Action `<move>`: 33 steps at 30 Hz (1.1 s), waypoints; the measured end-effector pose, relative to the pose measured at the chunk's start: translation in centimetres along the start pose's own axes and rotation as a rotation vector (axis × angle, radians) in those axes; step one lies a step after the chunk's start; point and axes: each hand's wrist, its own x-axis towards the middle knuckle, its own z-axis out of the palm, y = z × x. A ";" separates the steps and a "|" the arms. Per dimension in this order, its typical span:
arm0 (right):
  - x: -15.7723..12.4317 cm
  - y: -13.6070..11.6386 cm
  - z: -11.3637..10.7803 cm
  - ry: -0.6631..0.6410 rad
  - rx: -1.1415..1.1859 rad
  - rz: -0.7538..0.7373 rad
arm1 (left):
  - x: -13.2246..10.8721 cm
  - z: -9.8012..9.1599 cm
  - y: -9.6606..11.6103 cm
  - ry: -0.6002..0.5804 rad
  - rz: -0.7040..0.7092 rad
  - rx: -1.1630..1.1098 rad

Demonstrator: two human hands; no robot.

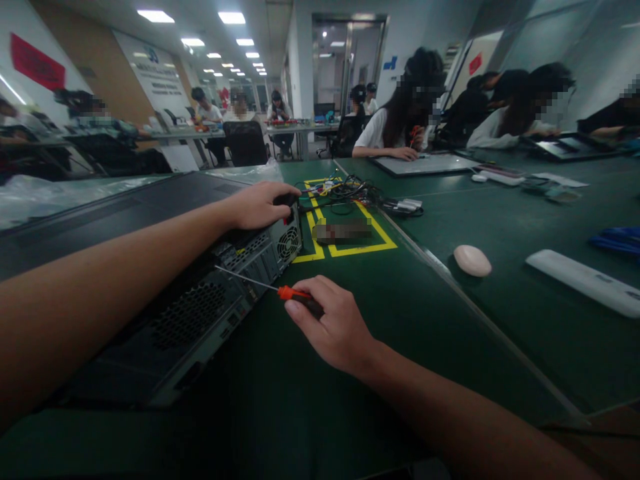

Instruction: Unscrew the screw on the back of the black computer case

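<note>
A black desktop computer case (150, 200) lies on its side on the green table, with its rear panel facing right. My left hand (257, 205) rests on the far rear corner of the case, its fingers and thumb closed over the edge; a dark part and a bit of red show between them. In my right hand (333, 317) is a screwdriver (287, 292) with an orange and black handle, fingers wrapped round it. Its thin shaft points left, and the tip is at the upper edge of the rear panel; whether it touches a screw is too small to tell.
Behind the case's corner lies a bundle of cables (350, 190). A blurred-out dark object (345, 231) sits inside yellow tape (363, 251). To the right are a pale mouse (472, 260), a white power strip (583, 280) and blue cables (617, 240). A person (385, 133) works across the table.
</note>
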 end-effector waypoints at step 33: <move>-0.1 0.1 0.5 -0.036 0.102 0.019 | 0.0 -0.1 0.2 -0.012 -0.009 0.006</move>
